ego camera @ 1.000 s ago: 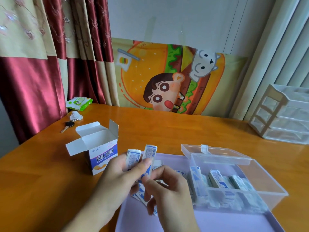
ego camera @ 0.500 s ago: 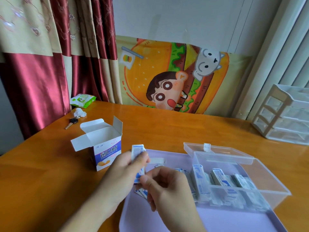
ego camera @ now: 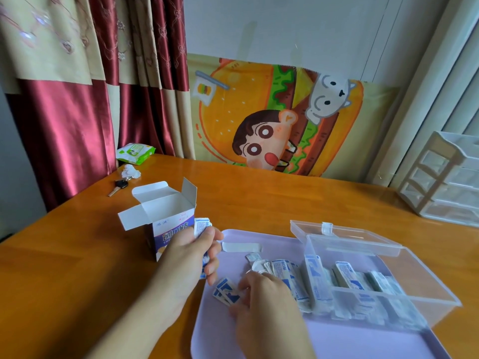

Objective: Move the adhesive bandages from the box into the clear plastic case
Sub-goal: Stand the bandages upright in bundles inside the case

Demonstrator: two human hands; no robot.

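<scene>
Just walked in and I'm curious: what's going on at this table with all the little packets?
A person is sorting bandages into a clear case that sits open on a purple tray. The left hand holds a small bunch of bandages beside the opened box. The right hand reaches down to loose bandages lying on the tray. Several bandages already stand inside the case, and more lie on the tray beside it.
</scene>
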